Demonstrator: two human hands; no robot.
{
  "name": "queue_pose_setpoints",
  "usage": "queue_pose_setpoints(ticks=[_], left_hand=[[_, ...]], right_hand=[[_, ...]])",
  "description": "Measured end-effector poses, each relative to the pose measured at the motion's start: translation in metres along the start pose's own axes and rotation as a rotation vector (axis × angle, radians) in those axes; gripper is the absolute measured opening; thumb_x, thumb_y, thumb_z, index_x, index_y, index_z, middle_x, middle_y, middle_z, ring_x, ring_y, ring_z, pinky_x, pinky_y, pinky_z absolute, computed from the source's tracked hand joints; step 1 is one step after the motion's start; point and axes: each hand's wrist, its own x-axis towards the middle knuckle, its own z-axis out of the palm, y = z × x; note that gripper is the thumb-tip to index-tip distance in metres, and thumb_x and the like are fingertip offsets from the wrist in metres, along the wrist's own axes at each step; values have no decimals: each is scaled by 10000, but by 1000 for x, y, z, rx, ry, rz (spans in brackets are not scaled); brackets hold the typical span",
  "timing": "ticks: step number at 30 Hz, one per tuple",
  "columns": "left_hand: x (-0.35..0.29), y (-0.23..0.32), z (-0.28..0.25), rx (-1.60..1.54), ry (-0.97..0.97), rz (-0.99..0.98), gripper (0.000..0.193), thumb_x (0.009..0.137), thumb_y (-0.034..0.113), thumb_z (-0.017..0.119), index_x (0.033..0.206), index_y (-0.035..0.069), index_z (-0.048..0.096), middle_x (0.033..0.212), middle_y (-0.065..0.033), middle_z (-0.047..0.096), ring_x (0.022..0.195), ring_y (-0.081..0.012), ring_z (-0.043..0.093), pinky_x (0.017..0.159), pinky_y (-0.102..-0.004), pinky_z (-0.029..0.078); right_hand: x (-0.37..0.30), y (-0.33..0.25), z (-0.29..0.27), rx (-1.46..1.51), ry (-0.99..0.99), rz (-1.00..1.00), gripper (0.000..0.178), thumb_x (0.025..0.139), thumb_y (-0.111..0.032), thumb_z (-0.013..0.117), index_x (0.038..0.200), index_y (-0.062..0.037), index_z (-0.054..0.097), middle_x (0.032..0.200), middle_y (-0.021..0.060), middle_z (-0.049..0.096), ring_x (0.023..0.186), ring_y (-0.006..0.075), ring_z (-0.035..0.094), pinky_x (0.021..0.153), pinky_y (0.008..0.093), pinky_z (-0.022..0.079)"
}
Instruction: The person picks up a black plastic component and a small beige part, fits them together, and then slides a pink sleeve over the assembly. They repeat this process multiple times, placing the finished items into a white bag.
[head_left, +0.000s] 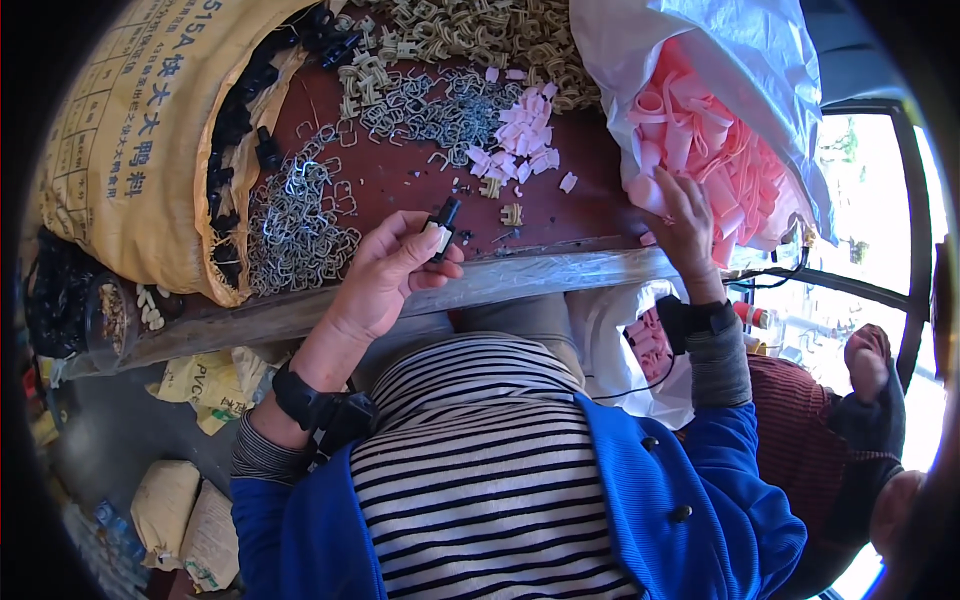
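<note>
My left hand (384, 268) is closed around a small black plastic fitting (449, 210) with a cream-coloured clip (439, 236) at its side, held above the table's near edge. At the mouth of a white sack (690, 25), my right hand (690, 228) has its fingers on a pale pink curved plastic piece (648, 194). Many more pink plastic pieces (735, 150) fill that sack. Between my hands, two loose cream clips (511, 215) lie on the dark red tabletop (400, 185).
Piles of bent metal wire clips (300, 225), small screws or springs (465, 122), pink chips (525, 130) and cream clips (480, 40) cover the table. A yellow sack (130, 150) of black fittings stands left. Another person (800, 400) sits close at my right.
</note>
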Motion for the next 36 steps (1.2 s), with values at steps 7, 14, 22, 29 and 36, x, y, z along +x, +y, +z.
queue_pose_setpoints(ticks=[7,14,22,29,36], left_hand=[[2,0,5,4,-25,0,228,808,173,535,981,33,486,844,-94,578,694,-130,574,586,-187,468],[-3,2,-4,0,-32,-8,229,799,171,552,975,29,514,826,-62,575,680,-111,563,588,-183,466],[-6,4,-8,-31,-73,-69,245,773,149,585,980,31,529,729,-2,534,651,-75,517,569,-170,431],[-9,7,-12,-33,-110,-44,252,760,135,598,976,23,532,705,8,512,599,-52,460,516,-155,372],[-13,13,-10,42,-130,-44,291,740,132,617,976,-11,524,716,-8,520,590,-55,459,508,-157,376]], right_hand=[[45,-72,20,530,-270,-37,436,631,-197,689,976,-12,498,848,118,527,746,260,533,681,325,423],[58,-90,11,776,-433,-150,392,664,-216,675,932,-2,486,842,101,507,755,218,514,702,296,418],[46,-82,12,1851,-22,572,397,709,-257,631,975,-8,472,914,68,485,761,145,476,691,271,409],[35,-102,21,1541,-405,595,419,746,-278,589,1001,39,486,847,75,523,706,132,487,665,244,409],[61,-139,22,1029,-538,24,420,644,-160,691,973,30,511,836,97,535,763,186,530,671,270,420]])
